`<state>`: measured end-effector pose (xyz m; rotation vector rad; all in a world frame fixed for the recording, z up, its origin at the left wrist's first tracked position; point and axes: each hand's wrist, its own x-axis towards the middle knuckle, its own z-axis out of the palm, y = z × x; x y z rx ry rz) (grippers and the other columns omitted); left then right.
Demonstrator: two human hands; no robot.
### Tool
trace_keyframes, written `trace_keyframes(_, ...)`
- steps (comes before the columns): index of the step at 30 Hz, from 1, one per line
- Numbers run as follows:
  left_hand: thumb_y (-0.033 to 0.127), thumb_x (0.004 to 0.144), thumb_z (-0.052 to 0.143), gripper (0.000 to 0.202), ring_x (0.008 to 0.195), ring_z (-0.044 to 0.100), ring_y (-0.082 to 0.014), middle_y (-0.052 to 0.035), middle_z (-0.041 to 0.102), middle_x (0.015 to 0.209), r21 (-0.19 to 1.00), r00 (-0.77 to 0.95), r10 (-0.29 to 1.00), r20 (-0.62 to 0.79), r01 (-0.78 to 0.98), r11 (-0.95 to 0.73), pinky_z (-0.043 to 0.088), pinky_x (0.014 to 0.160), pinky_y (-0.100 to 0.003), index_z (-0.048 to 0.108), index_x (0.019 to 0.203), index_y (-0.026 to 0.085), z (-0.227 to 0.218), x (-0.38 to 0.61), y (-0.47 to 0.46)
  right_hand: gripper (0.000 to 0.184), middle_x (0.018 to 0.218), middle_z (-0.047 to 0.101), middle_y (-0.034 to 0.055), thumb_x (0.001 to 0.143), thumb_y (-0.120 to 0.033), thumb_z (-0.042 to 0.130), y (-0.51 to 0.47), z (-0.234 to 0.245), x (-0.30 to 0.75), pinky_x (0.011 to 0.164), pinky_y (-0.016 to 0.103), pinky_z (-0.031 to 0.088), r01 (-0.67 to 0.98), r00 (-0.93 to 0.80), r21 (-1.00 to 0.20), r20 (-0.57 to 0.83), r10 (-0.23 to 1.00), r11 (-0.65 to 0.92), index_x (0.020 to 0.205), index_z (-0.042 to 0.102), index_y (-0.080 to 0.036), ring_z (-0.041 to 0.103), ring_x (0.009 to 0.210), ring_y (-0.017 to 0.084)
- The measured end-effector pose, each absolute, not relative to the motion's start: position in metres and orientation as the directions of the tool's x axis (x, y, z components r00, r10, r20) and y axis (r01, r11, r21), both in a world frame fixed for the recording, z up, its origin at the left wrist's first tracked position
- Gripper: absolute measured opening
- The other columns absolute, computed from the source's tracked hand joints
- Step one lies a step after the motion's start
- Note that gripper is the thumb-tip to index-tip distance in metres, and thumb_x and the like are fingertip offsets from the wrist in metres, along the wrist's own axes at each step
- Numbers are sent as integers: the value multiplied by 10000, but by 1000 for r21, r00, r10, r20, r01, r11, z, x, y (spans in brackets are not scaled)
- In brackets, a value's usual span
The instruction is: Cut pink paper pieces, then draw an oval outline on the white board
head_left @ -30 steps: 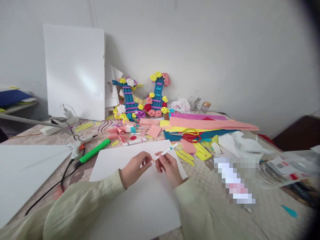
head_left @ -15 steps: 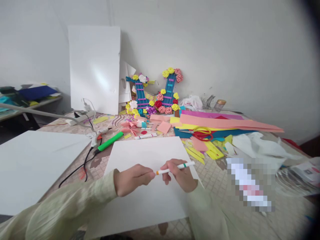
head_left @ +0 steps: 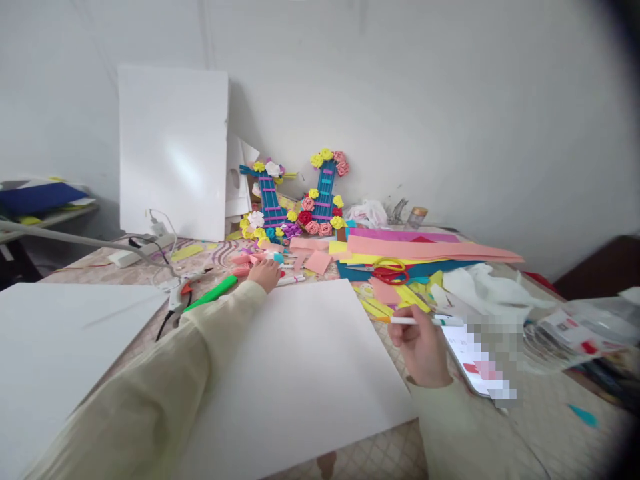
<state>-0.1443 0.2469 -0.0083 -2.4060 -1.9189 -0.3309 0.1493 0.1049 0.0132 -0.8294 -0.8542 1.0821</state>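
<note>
My left hand (head_left: pixel 265 273) is stretched forward past the far edge of the large white sheet (head_left: pixel 300 373). It rests among pink paper scraps, next to a white marker lying on the table (head_left: pixel 291 281) and a small teal-capped bottle (head_left: pixel 278 258). I see only its back; the fingers are hidden. My right hand (head_left: pixel 423 347) is off the sheet's right edge, closed around a white marker with an orange tip (head_left: pixel 407 321), held level above the table.
Red and yellow scissors (head_left: pixel 387 270) lie on a stack of coloured paper (head_left: pixel 430 250). A green stick (head_left: pixel 213 293) and glue gun (head_left: pixel 175 298) lie left. Paper-flower decorations (head_left: pixel 295 200) and a white board (head_left: pixel 173 153) stand at the wall. A second white sheet (head_left: pixel 60 347) lies left.
Both hands were together on the marker over the sheet. The left hand let go and reached forward to the far edge; the right hand carried the marker off to the right.
</note>
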Motion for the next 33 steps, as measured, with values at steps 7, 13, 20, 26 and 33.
trace_keyframes(7,315,833,496,309,978,529,-211,-88,529,1111,20,165,968,192,985,-172,436,825,-436,513,1087,140,-13,-146,269,257,452,501,-25,744,-427,572,90,9,178,396,213,322,-367,300,-892,155,941,264,667,627,-187,444,414,95)
trace_keyframes(13,347,824,446,306,926,570,-202,-46,632,952,105,231,968,97,965,-241,439,825,-370,567,1060,195,-3,-179,204,193,614,543,-11,721,-380,619,101,-22,171,607,264,391,-321,182,-929,132,975,185,727,650,-189,491,608,122)
trace_keyframes(20,465,774,394,540,1142,461,-291,-168,497,1242,171,230,972,44,957,-234,371,933,-440,508,1173,119,-29,-246,93,182,617,562,-8,711,-377,624,99,-49,172,661,286,385,-322,178,-944,13,984,70,693,655,-198,491,627,129)
trace_keyframes(26,459,811,376,478,1188,420,-256,-121,437,1308,293,258,946,196,905,-307,369,952,-414,478,1192,187,-46,-237,65,183,585,552,-6,702,-379,625,92,-45,180,659,287,383,-300,188,-954,-38,981,20,685,652,-198,484,630,137)
trace_keyframes(33,449,802,406,495,1263,289,-305,-91,425,1327,230,310,938,157,912,-339,322,992,-467,497,1204,175,-59,-229,67,205,561,544,0,729,-381,589,75,-38,194,673,304,398,-239,212,-971,-25,977,27,678,646,-191,494,624,144)
